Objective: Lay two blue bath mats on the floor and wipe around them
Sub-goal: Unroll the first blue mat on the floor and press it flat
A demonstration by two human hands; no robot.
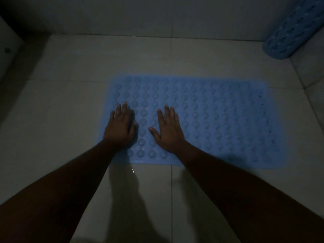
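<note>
Head view, in dim light: one blue bath mat (pixel 219 120) lies flat on the tiled floor (pixel 61 102), its long side running left to right. Both hands rest on its left part. The left hand (pixel 121 127) sits at the left edge, palm down, its fingers (pixel 119 109) straight and close together. The right hand (pixel 168 132) lies just beside it, further in, its fingers (pixel 166 112) straight and slightly spread with the thumb out to the left. Neither hand holds anything. The second mat (pixel 294 32) is a roll at the far right, leaning where the floor meets the wall (pixel 157 14), well apart from the flat one.

The step looks like pressing the first mat down, so roughly the first half of the laying is done and no wiping cloth is in sight.

A glint of water (pixel 134 171) shows on the tile just near of the mat. If the floor is wet beneath it, a push with any sideways lean could make the mat skate instead of seating. The right half has no hand on it and may keep air or water under it, leaving an edge to lift when wiped around later. Whether the round bumps are suction cups facing up cannot be told; if so, the mat would not hold.
</note>
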